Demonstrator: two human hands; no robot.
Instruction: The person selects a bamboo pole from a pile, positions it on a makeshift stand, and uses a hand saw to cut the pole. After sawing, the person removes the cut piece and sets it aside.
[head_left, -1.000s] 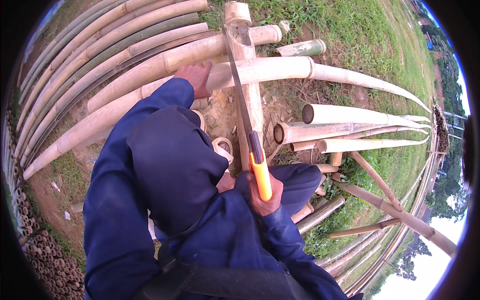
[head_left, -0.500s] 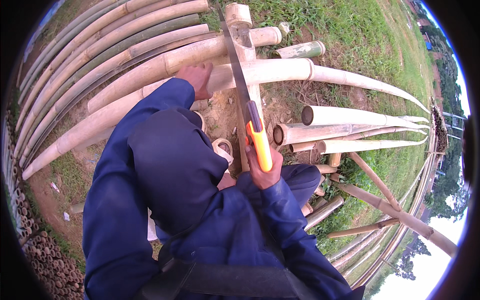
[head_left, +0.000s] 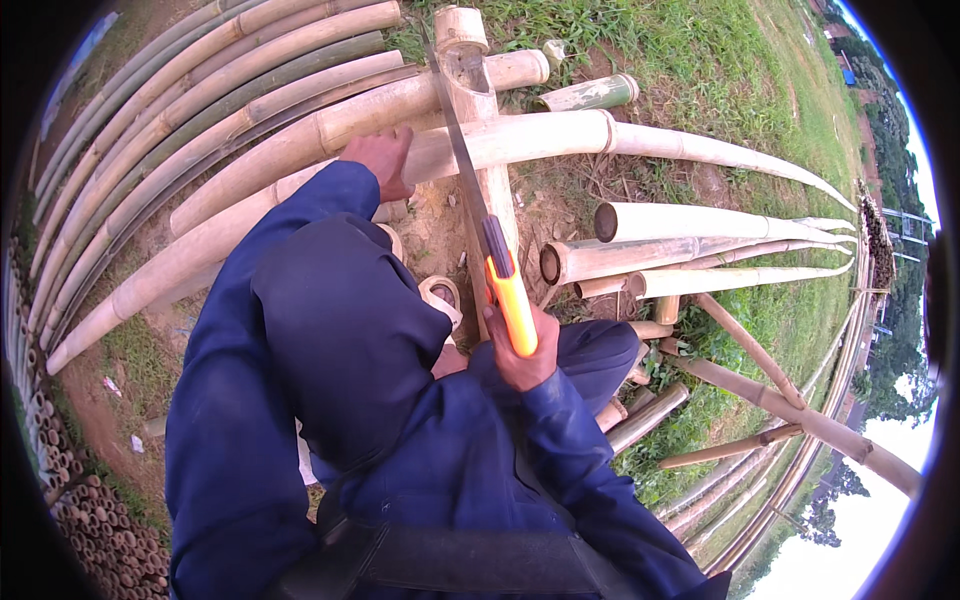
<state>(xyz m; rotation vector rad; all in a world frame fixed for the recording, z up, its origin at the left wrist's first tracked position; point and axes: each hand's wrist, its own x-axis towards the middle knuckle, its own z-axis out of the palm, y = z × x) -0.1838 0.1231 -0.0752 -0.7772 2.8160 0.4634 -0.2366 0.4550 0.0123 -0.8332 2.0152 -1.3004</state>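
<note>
My right hand [head_left: 524, 352] is closed round the orange-and-yellow handle of a handsaw [head_left: 461, 150]. Its long blade points away from me and lies across a thick pale bamboo pole [head_left: 545, 138]. To the left of the blade, my left hand [head_left: 381, 163] is wrapped over the same pole, fingers curled on its far side. Beneath the pole stands an upright-looking bamboo post [head_left: 496, 190] with a notched end [head_left: 466, 68]. Another bamboo pole [head_left: 385, 108] runs alongside, just beyond my left hand. Whether the blade has cut into the bamboo I cannot tell.
Long bamboo poles [head_left: 190, 108] lie in rows at the far left. Cut pole ends [head_left: 640, 222] point toward me on the right, above a bamboo frame [head_left: 790, 410]. A short bamboo offcut [head_left: 592, 93] rests on the grass. Stacked bamboo [head_left: 100, 530] fills the lower left.
The saw and my right hand have drawn slightly back toward me. My left hand keeps its hold on the pole, and the whole view has shifted a little.
</note>
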